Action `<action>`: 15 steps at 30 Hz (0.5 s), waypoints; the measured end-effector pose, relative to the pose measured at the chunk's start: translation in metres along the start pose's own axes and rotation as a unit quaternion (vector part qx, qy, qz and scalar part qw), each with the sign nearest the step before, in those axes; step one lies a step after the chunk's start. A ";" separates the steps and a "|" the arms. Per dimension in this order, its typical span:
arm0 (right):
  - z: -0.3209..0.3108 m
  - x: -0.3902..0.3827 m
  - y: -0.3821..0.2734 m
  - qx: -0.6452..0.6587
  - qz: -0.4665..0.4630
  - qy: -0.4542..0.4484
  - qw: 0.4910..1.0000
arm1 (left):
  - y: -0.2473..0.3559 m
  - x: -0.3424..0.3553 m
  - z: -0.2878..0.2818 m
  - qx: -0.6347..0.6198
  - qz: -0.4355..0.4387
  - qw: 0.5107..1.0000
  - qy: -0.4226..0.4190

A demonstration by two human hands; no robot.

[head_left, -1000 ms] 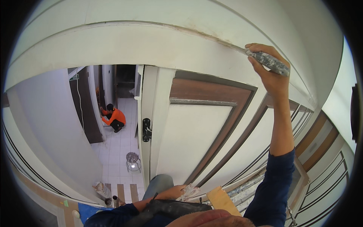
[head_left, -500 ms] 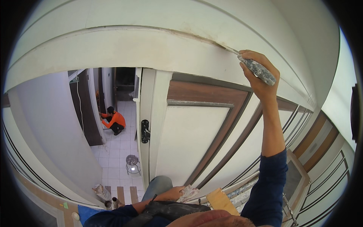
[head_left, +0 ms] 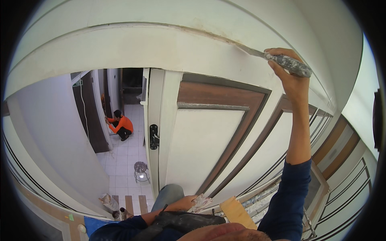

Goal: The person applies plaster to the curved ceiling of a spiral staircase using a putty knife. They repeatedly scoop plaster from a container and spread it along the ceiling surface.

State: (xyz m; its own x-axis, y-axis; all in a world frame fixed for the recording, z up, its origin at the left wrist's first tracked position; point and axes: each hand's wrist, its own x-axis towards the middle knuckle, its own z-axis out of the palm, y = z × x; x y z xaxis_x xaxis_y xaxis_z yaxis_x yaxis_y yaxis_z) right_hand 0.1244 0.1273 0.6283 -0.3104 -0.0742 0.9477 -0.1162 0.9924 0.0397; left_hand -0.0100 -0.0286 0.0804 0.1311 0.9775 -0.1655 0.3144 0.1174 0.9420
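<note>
Shifted to the right since the earlier frame: right hand [head_left: 291, 83] and the putty knife [head_left: 287, 63] gripped in it, both carried along the seam [head_left: 219, 37] above the doorway. More of the blade [head_left: 254, 52] is now exposed, pointing left, its edge laid at or just beside the seam (contact cannot be told at this angle). By this shift, the tool is judged to be worked along the joint rather than taken away from it; a different stretch is now reached. Brownish smears are seen on the seam left of the blade; the white lintel [head_left: 132, 50] below is mostly plain.

Knife handle is held with fingers wrapped round, thumb beneath; grey, heavily spattered with white.

Left hand [head_left: 185, 203] is kept low, unmoved, near the bent knee [head_left: 171, 197]; a crumpled whitish wad [head_left: 202, 203] is held in it (cloth or plastic, not certain). A yellowish board [head_left: 239, 213] is seen to the right of the wad.

Beyond the doorway, a co-worker in orange [head_left: 124, 125] is seen crouched at a dark door [head_left: 91, 116], with a round stool [head_left: 140, 166] nearer.
</note>
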 end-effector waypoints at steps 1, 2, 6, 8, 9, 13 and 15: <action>0.000 0.002 -0.002 -0.006 0.003 -0.002 1.000 | -0.006 0.003 0.001 0.006 0.004 1.000 0.005; 0.002 0.005 -0.007 -0.011 0.007 -0.004 1.000 | -0.015 0.007 0.003 0.012 0.009 1.000 0.010; 0.016 0.012 -0.010 -0.016 -0.020 -0.037 0.999 | -0.026 0.011 0.006 -0.024 0.022 0.999 0.011; 0.021 0.012 -0.012 -0.021 -0.009 -0.054 0.998 | -0.022 0.008 0.006 -0.028 0.017 0.999 0.013; 0.023 0.011 -0.010 -0.032 -0.038 -0.049 0.998 | -0.016 0.006 0.004 -0.030 0.016 0.999 0.013; 0.027 0.005 -0.009 -0.057 -0.066 -0.046 0.995 | -0.006 0.000 0.003 -0.029 0.027 0.999 0.008; 0.014 0.002 -0.013 -0.037 -0.002 -0.046 0.998 | -0.008 0.002 0.002 -0.011 0.020 1.000 0.006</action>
State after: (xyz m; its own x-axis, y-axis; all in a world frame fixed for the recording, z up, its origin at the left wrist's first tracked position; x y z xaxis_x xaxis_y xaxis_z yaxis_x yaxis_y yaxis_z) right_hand 0.1116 0.1127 0.6256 -0.3966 -0.0825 0.9143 -0.0481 0.9965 0.0691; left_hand -0.0104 -0.0278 0.0723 0.1322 0.9834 -0.1244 0.2891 0.0818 0.9538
